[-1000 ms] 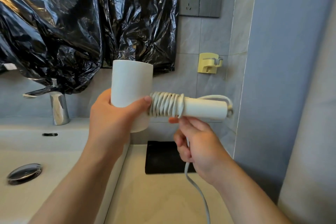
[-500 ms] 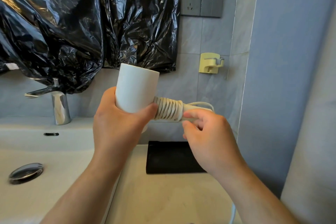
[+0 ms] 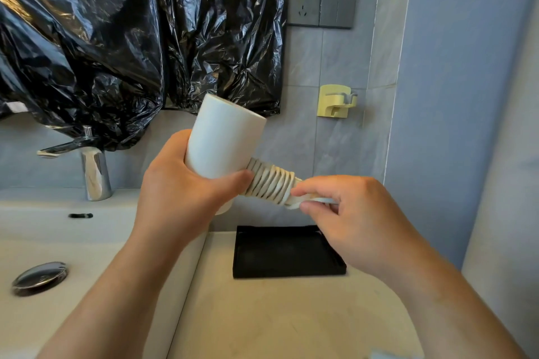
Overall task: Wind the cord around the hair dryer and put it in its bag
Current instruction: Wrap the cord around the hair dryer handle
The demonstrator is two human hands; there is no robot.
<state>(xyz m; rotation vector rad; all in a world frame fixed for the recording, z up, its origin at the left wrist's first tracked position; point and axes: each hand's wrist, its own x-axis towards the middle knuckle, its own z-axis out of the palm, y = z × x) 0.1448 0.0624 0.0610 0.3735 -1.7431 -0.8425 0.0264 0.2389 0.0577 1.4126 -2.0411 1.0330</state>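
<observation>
Left hand (image 3: 178, 195) gripped white hair dryer (image 3: 226, 143) barrel; right hand (image 3: 355, 213) pinched cord (image 3: 271, 185) coiled round handle, above surface (image 3: 277, 315).

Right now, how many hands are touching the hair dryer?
2. The left hand grips the hair dryer by its barrel; the right hand pinches the cord at the handle's end.

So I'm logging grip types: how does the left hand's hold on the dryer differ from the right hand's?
The left hand wraps the white hair dryer barrel in a full grasp; the right hand only pinches the cord near the handle's end with its fingers. The left sits beside the coils at the barrel, the right at their far side. Both are bare and closed on something.
</observation>
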